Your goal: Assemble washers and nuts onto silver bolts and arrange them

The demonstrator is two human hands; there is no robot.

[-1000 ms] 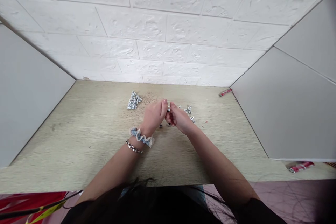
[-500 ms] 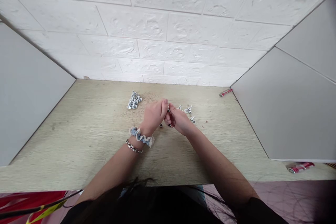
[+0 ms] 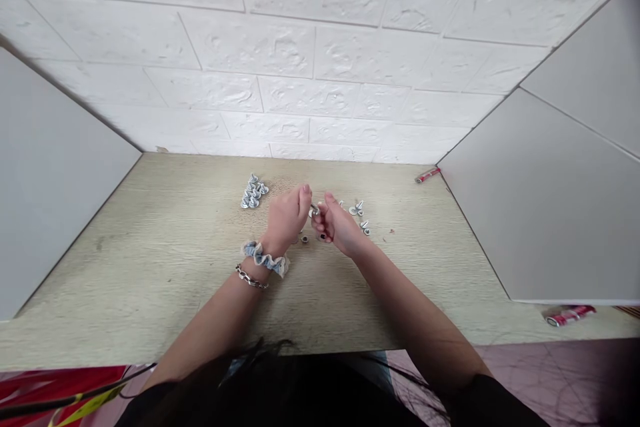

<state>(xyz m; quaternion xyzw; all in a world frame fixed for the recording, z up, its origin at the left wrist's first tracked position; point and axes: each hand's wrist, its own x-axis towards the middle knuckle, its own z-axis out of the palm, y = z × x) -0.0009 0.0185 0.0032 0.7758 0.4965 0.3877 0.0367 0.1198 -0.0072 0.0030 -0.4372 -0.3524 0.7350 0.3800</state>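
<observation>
My left hand, with a blue-white scrunchie and a chain bracelet at its wrist, is closed on a small metal bolt; the bolt's end sticks out toward the right. My right hand is close beside it, fingers curled near the bolt and thumb lifted away from them. Whether those fingertips touch the bolt, I cannot tell. Left of my hands is a cluster of bolts with washers. Loose bolts and washers lie right of my right hand. A small nut sits below my hands, partly covered.
The pale wooden tabletop ends at a white brick-patterned wall. Grey panels stand at the left and right. One red cylinder lies by the right panel's back corner, another near the front right edge.
My hands have moved slightly apart, and the bolt between them now shows. My right thumb has lifted off. The view has shifted a little.
</observation>
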